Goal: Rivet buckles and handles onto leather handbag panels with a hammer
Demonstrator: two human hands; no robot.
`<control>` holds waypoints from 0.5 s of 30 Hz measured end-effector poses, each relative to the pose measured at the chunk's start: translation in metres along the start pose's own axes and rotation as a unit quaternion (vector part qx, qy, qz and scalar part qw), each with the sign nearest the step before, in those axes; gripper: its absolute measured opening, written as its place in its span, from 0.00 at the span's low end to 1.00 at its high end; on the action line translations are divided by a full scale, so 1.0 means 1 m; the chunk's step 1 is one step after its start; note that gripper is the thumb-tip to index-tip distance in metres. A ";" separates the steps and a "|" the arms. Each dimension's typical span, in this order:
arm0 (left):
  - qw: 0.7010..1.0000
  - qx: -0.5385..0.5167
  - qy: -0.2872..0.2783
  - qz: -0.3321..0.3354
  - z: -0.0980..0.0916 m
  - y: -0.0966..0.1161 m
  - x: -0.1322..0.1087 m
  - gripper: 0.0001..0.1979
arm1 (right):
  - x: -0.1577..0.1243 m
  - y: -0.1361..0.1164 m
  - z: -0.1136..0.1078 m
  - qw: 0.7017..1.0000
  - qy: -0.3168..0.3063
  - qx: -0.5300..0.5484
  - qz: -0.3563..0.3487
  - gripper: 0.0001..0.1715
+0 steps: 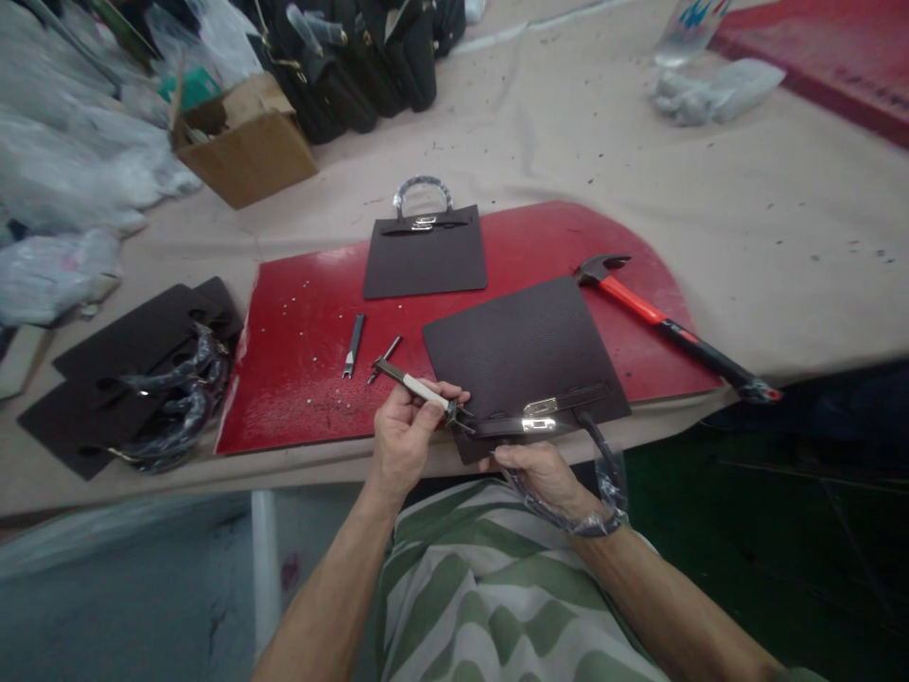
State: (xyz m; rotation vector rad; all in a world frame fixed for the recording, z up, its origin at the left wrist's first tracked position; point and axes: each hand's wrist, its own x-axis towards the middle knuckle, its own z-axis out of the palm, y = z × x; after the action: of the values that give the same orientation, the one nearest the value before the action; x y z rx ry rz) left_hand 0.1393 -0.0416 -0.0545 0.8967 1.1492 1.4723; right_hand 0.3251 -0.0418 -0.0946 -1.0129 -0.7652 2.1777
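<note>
A dark brown leather panel [522,355] with a strap and metal buckle [541,415] lies at the near edge of the red board [298,369]. My left hand [406,438] is closed on a small plier-like tool [416,384], its tip at the strap's left end. My right hand [543,475] grips the panel's near edge from below; the plastic-wrapped handle [603,483] loops over my wrist. A second brown panel [426,254] with a wrapped handle lies further back on the board.
A hammer [668,327] with an orange and black grip lies at the board's right. Two small punches [353,344] and scattered rivets sit on the board. Dark panels and wrapped handles [142,379] pile at left. A cardboard box [241,142] and black bags stand behind.
</note>
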 end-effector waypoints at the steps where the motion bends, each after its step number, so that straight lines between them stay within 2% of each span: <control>1: 1.000 0.004 -0.001 0.006 0.000 0.000 0.000 0.14 | 0.000 -0.001 0.001 1.000 0.000 -0.001 0.001 0.16; 9: 0.999 0.034 0.000 0.008 0.000 -0.001 0.000 0.15 | -0.002 -0.003 0.002 0.999 0.007 -0.001 0.031 0.17; 15: 0.997 0.072 -0.017 0.020 0.002 0.010 0.004 0.13 | -0.003 -0.001 0.000 0.999 0.006 -0.012 0.037 0.20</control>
State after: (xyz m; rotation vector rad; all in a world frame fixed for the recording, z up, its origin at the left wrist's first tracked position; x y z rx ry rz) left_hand 0.1379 -0.0380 -0.0447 1.0453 1.2310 1.4141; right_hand 0.3270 -0.0428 -0.0929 -1.0819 -0.7612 2.2287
